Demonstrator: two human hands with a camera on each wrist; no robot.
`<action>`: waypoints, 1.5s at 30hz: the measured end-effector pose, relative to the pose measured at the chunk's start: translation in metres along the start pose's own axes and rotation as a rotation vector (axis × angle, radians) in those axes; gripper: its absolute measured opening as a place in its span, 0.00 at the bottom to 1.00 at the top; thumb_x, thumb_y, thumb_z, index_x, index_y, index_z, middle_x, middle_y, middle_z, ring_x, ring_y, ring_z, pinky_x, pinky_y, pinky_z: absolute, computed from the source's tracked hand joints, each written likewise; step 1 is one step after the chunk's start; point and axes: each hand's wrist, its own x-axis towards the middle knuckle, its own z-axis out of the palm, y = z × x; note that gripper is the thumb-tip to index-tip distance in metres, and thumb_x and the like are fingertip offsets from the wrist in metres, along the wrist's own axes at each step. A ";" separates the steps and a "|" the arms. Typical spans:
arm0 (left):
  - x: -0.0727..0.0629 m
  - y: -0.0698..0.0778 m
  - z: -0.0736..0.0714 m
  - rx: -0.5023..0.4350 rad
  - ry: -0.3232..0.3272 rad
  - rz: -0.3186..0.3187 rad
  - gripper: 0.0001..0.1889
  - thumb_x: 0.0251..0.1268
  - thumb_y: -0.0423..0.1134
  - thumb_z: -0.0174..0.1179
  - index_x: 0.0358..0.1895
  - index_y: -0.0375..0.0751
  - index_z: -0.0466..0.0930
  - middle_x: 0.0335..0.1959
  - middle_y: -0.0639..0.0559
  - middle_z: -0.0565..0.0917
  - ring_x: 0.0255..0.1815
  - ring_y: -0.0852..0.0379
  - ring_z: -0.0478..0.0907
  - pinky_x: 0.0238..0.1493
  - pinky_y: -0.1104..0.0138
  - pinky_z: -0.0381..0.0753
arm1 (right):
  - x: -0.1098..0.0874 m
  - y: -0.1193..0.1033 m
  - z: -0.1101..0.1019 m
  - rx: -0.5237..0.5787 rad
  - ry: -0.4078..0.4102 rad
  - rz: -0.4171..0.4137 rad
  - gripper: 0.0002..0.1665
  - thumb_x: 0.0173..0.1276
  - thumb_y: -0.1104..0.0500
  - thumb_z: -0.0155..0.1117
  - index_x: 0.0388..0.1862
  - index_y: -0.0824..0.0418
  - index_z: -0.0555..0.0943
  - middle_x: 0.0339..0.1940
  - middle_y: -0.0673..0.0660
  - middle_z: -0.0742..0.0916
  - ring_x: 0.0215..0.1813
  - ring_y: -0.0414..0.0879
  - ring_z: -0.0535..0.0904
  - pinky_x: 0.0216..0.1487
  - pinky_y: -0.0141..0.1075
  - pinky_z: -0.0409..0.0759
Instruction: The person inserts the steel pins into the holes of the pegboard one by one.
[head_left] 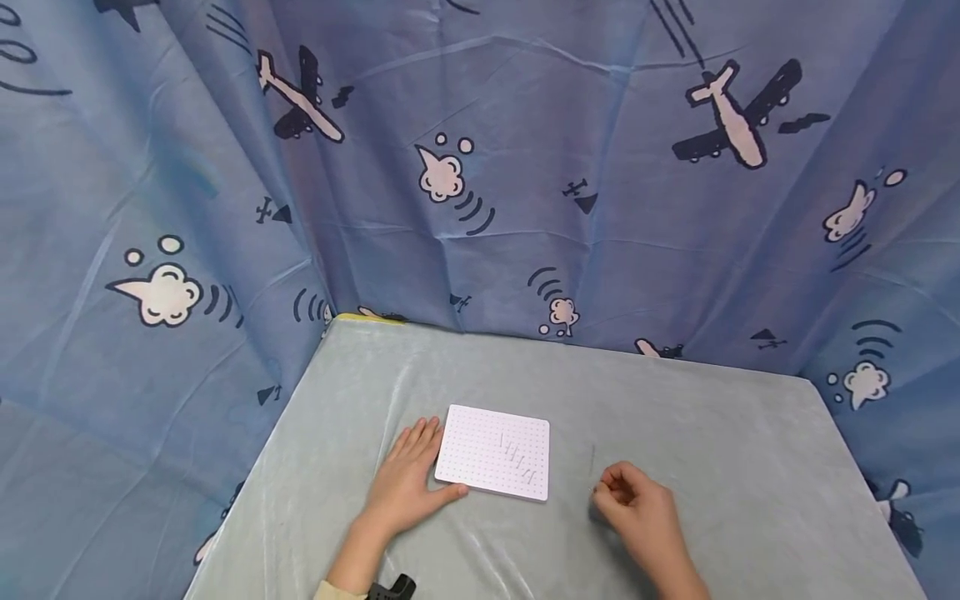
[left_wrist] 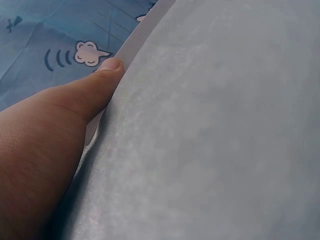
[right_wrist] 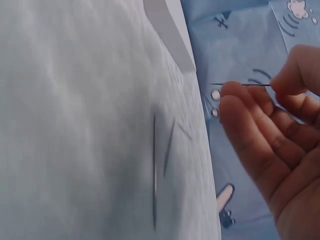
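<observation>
A white board [head_left: 480, 458] with a grid of small holes or dots lies on the cloth, and several thin needles [head_left: 513, 454] stand on its right half. My left hand [head_left: 408, 483] rests flat at the board's left side, its thumb touching the near edge; in the left wrist view that thumb [left_wrist: 95, 87] lies against the board's side. To the right of the board, my right hand [head_left: 637, 512] is just above the cloth. Between thumb and fingers it pinches a thin needle [right_wrist: 225, 84]. Loose needles [right_wrist: 155, 172] lie on the cloth near it.
Pale grey-green cloth [head_left: 697, 433] covers the table. Blue curtains [head_left: 510, 167] printed with airplanes and clouds hang behind and at both sides. A yellow strip [head_left: 367, 318] shows at the table's far left corner. A dark band [head_left: 393, 587] is on the left wrist.
</observation>
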 end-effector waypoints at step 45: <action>0.001 0.001 -0.004 0.014 0.026 0.021 0.58 0.64 0.80 0.62 0.86 0.41 0.64 0.88 0.46 0.62 0.90 0.48 0.51 0.91 0.53 0.47 | 0.010 -0.011 0.058 0.024 -0.067 -0.423 0.19 0.58 0.72 0.80 0.29 0.48 0.86 0.23 0.30 0.82 0.25 0.28 0.76 0.25 0.24 0.77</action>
